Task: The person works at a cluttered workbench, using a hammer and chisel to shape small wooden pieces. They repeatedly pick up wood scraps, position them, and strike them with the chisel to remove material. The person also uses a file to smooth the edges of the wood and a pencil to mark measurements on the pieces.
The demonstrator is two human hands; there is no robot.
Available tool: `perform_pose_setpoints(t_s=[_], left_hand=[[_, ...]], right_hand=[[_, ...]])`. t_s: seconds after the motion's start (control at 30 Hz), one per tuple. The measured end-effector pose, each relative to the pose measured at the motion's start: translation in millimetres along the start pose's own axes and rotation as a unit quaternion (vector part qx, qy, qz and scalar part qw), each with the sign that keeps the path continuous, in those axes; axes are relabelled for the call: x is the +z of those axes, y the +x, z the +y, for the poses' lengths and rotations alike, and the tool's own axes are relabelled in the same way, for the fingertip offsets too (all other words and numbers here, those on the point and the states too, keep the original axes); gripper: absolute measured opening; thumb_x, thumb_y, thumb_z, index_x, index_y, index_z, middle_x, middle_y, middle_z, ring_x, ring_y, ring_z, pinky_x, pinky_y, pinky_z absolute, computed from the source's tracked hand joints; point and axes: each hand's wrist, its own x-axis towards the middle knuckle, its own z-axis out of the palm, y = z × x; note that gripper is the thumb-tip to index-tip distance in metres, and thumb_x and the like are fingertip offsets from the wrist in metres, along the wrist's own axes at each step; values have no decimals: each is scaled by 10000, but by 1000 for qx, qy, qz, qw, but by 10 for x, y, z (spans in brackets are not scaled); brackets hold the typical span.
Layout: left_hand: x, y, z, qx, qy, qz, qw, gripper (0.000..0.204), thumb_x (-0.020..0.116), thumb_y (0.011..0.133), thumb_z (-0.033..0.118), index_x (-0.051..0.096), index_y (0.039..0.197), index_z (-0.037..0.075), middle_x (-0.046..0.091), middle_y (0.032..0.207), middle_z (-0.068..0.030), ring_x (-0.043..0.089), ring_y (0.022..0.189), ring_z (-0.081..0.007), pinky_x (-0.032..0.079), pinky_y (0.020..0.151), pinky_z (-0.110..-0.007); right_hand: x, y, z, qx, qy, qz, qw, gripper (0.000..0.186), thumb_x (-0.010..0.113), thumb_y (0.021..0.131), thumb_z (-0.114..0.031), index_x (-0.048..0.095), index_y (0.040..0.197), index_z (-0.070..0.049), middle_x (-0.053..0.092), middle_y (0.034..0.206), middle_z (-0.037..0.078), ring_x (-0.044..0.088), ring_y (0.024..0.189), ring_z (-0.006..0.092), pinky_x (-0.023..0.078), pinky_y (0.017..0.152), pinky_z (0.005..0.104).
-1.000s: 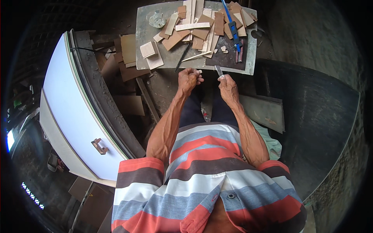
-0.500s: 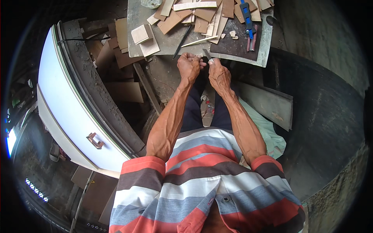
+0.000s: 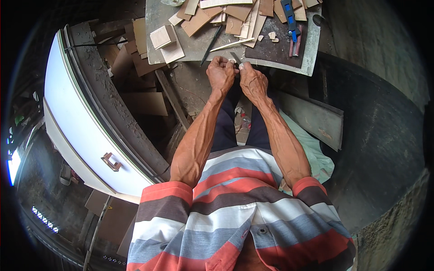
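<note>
Both my hands are together just off the near edge of the worktable (image 3: 199, 55). My right hand (image 3: 253, 82) is closed round a small dark knife blade (image 3: 235, 58), whose tip points up and to the left. Beside it, my left hand (image 3: 221, 75) is pinched closed, with a small pale piece (image 3: 232, 61) showing at its fingertips. The piece is too small to make out. On the table above the hands lie a thin pale wood strip (image 3: 231, 45) and a slim dark pen-like tool (image 3: 210, 46).
Wood offcuts (image 3: 197, 25) are heaped at the table's far side. Stacked wooden blocks (image 3: 162, 37) sit at left. A blue-and-black tool (image 3: 288, 17) lies on the right, over a dark board (image 3: 275, 56). A white curved panel (image 3: 77, 113) stands to my left, with scrap wood beside it.
My right hand has moved left, bringing the blade closer to my left hand's fingertips. My left hand has stayed almost in place. The whole view has shifted slightly.
</note>
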Motion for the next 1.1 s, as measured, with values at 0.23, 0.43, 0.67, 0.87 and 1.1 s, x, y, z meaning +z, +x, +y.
perform_pose_setpoints(t_s=[0.23,0.43,0.67,0.87,1.1], left_hand=[[-16,-7,37,-12,-1,-2,1000,143,657,861,77,593,851,-50,673,687,-105,682,581,-150,517,503,-272],[-31,17,3,-19,-10,-12,1000,143,663,858,82,593,860,-43,673,698,-95,682,592,-146,522,521,-267],[-39,26,4,-14,13,-17,1000,138,679,861,76,588,867,-28,679,713,-80,683,608,-138,525,538,-254],[-42,51,-45,-7,20,-13,1000,156,675,837,85,595,858,-47,677,692,-105,691,596,-161,528,539,-275],[-32,41,-43,-1,4,-10,1000,171,672,831,96,601,865,-56,683,690,-122,690,581,-163,530,542,-287]], right_hand=[[15,32,-10,6,4,-10,1000,230,459,1000,-244,542,943,-38,677,754,201,662,721,423,486,610,524],[44,35,-11,29,9,-19,999,244,452,1004,-261,547,963,-39,688,767,183,662,729,427,487,622,530],[128,32,42,36,22,3,999,249,443,1013,-278,565,958,-68,636,673,173,649,676,409,467,597,509],[175,46,103,57,47,-13,997,260,448,1004,-283,568,989,-53,651,725,223,642,726,454,468,633,547],[146,44,99,48,24,-13,998,249,457,1003,-279,570,979,-57,648,703,198,646,707,432,474,626,530]])
